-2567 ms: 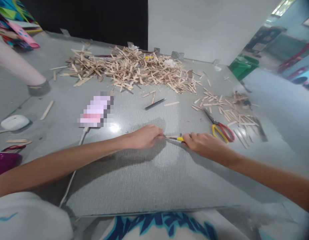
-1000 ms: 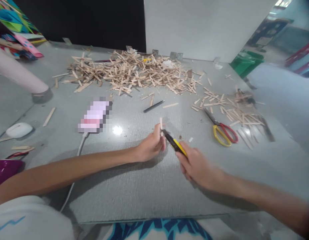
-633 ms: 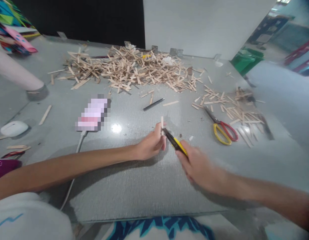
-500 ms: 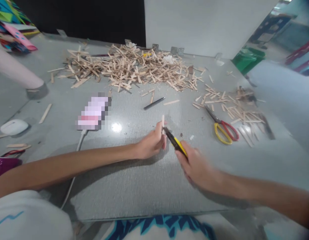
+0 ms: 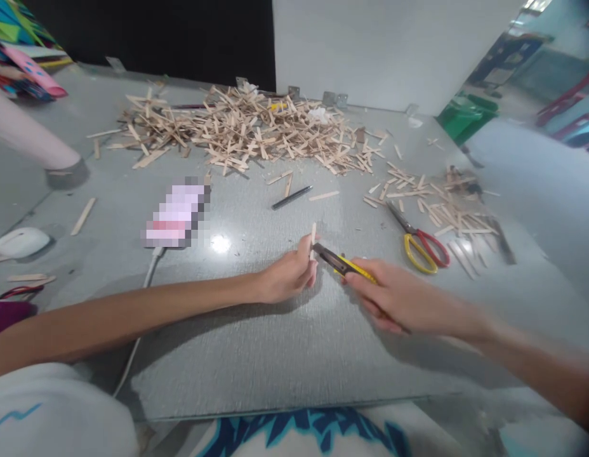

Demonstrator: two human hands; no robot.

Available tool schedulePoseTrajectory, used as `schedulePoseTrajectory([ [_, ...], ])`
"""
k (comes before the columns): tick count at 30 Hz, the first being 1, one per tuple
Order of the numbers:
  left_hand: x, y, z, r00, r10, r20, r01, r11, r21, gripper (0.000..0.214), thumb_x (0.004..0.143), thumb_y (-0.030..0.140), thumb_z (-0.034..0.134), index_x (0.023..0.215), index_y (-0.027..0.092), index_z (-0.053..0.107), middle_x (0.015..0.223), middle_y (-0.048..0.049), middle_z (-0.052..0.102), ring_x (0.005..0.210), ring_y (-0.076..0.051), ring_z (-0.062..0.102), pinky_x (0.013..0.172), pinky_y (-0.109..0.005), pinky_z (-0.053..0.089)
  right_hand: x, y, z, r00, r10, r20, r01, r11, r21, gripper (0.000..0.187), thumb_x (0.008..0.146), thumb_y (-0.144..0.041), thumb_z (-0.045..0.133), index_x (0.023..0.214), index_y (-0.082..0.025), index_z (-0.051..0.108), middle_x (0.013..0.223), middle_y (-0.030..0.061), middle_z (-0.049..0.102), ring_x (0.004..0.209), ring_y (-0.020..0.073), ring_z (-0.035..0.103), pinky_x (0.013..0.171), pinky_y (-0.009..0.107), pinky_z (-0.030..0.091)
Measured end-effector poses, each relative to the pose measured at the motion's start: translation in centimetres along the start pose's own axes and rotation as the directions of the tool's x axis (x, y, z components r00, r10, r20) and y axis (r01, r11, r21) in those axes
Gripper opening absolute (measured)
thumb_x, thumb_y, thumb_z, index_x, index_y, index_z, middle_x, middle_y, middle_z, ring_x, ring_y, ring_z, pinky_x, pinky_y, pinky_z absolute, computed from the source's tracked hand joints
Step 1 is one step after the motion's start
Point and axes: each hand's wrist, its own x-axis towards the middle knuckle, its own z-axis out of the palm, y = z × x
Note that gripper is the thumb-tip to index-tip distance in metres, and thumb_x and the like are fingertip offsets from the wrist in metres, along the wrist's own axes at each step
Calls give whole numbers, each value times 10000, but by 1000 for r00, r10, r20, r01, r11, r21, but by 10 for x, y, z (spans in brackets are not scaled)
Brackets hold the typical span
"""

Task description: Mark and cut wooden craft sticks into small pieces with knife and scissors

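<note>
My left hand (image 5: 289, 277) pinches a short wooden stick (image 5: 313, 233) upright just above the grey table (image 5: 256, 355). My right hand (image 5: 403, 302) grips a yellow and black utility knife (image 5: 344, 264), its tip pointing left at the base of the stick. Both hands sit near the middle of the table.
A large heap of wooden sticks (image 5: 247, 130) lies at the back, with a smaller scatter (image 5: 435, 203) at the right. Red and yellow scissors (image 5: 418, 240), a dark pen (image 5: 291, 197), a phone (image 5: 176, 212) with a cable and a white oval object (image 5: 21, 242) lie around. Another person's pink sleeve (image 5: 32, 145) rests far left.
The stick was raised from flat on the table to upright in my left hand. My right hand swung the knife from steeply angled to nearly level and moved right.
</note>
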Motion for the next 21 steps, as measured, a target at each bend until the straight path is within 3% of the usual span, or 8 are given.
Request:
schedulePoseTrajectory([
  [2,1,-2,0,1000,18,0,-18,1000,-11,565,1114,304,403,1571,122,125,745,40,606,645,-174,583,717,-350,484,2,1,6,999,6,-43,-5,1000,19,236,1115,-408,433,942,-248,450,535,-77,525,379,112,506,355,191,340],
  [5,2,-5,0,999,49,-1,-49,998,-31,598,1108,327,447,1564,128,115,766,33,623,682,-182,603,746,-354,495,9,10,31,974,9,-226,16,994,107,180,1124,-385,381,1012,-255,433,544,-104,500,379,111,503,367,183,373],
  [7,2,-6,-1,998,60,-7,-60,998,-37,575,1114,326,442,1556,135,126,771,34,624,683,-177,603,754,-351,495,10,10,36,980,-2,-200,24,994,106,196,1130,-399,387,1011,-252,439,553,-99,514,387,111,521,364,182,379],
  [13,2,-7,-1,997,78,2,-77,996,-47,517,1132,312,396,1551,132,152,731,47,599,628,-166,576,715,-346,480,-1,-8,9,999,50,-3,-50,998,41,288,1152,-407,358,919,-250,421,487,-100,485,330,83,436,338,173,334],
  [15,2,-7,0,996,85,-3,-85,995,-53,546,1121,321,437,1553,152,149,746,43,614,644,-169,585,728,-351,484,3,-1,19,992,34,-121,-25,997,75,213,1146,-378,372,981,-253,422,552,-94,519,387,99,523,357,169,375],
  [17,2,-8,0,996,91,-12,-92,994,-57,565,1114,331,462,1552,169,146,759,42,625,657,-173,594,733,-350,487,7,7,32,981,9,-193,5,997,74,136,1136,-347,397,1038,-255,419,557,-102,520,392,102,524,363,166,375],
  [21,2,-9,-1,994,108,-7,-108,992,-58,518,1132,334,424,1545,181,152,749,52,609,635,-162,585,707,-333,485,6,6,34,993,-1,-116,9,997,73,201,1153,-363,364,990,-257,413,571,-95,525,381,92,524,343,164,358],
])
